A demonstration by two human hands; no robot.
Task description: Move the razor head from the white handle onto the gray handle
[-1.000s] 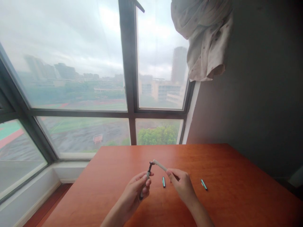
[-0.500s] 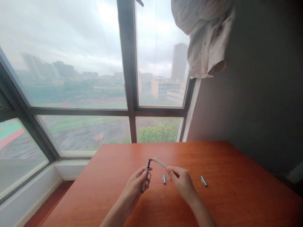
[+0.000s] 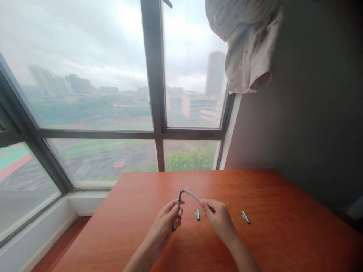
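Grey daylight comes through the window (image 3: pixel 85 75) on the left, which looks out over hazy buildings and a sports field. Below it is a reddish wooden table (image 3: pixel 283 234), and both of my hands are raised just above it.

My left hand (image 3: pixel 164 223) is curled around a thin dark handle (image 3: pixel 178 200), with the fingers closed on its lower half and its top pointing away from me. At that top is a small angled head. One end of a white piece (image 3: pixel 192 195) meets the head and slants down to the right into my right hand (image 3: pixel 219 221), which pinches the other end between thumb and fingertips.

I judge that the two parts are touching at the head, but I can't tell whether they are locked together or only held against each other. At most the work looks partway along.

A first teal piece (image 3: pixel 197 214) lies flat on the table between my hands, touched by neither. A second teal piece (image 3: pixel 245 217) lies further right, well clear of my right hand.

A pale cloth (image 3: pixel 246 49) hangs bunched at the top, next to a plain dark wall (image 3: pixel 312 113).

I can't read any brand, label or writing on the handle, the pieces or anything else. All of them are too small to show print.
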